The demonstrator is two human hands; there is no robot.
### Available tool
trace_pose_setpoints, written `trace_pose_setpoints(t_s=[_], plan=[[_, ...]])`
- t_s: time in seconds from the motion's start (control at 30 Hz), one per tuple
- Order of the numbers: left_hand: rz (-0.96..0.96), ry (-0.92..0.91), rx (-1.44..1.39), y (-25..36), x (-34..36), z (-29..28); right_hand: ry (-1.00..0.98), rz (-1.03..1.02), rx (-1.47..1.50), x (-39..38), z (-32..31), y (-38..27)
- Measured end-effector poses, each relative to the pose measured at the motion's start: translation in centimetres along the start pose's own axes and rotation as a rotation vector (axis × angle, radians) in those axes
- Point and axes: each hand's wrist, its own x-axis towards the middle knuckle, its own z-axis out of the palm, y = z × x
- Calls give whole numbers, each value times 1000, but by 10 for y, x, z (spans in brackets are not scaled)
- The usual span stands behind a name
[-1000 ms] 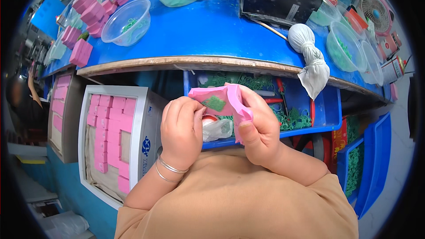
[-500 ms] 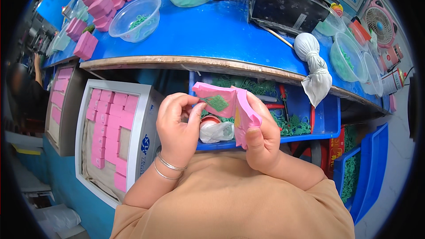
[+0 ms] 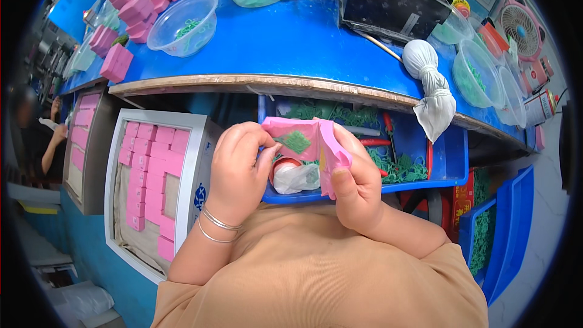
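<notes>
A split pink rubber mould [image 3: 327, 155] is spread open in front of my chest, its two halves bent apart. My right hand [image 3: 358, 185] is closed around its right half, thumb pressed on the outer edge. Against the inner face of the left half lies a green, diamond-shaped wax piece [image 3: 296, 141] with a thin stem. My left hand [image 3: 243, 158] pinches at that stem, fingertips beside the left half's edge. Below the mould, a white cloth bundle [image 3: 296, 179] rests in an open blue drawer [image 3: 452, 164].
Several green wax pieces [image 3: 407, 170] and red-handled tools lie in the drawer. At left stands a white-framed box [image 3: 200, 146] of pink mould blocks. On the blue bench [image 3: 273, 48] are plastic bowls [image 3: 182, 27], a tied white pouch [image 3: 428, 76] and a black machine [image 3: 388, 6]. Another person [image 3: 48, 140] sits far left.
My left hand and wrist have shifted slightly left, and the mould's halves have drawn a little closer together. The green piece stays against the left half. The other person's hands have come into view.
</notes>
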Motion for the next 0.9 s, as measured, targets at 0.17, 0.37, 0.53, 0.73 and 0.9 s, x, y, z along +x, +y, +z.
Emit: trace_pose_setpoints(t_s=[0.17, 0.37, 0.53, 0.73, 0.9], plan=[[-26, -12, 10, 8, 3, -5, -63, -32, -64, 3, -3, 4], [-276, -169, -147, 23, 9, -15, -81, -84, -181, 1, -3, 9], [-345, -199, -213, 21, 9, -18, -93, -154, -271, 1, -2, 13], [-554, -282, -514, 14, 4, -18, -110, -161, -303, 2, -3, 7], [-710, -341, -945, 17, 8, -23, -88, -5, -215, 7, -5, 5]])
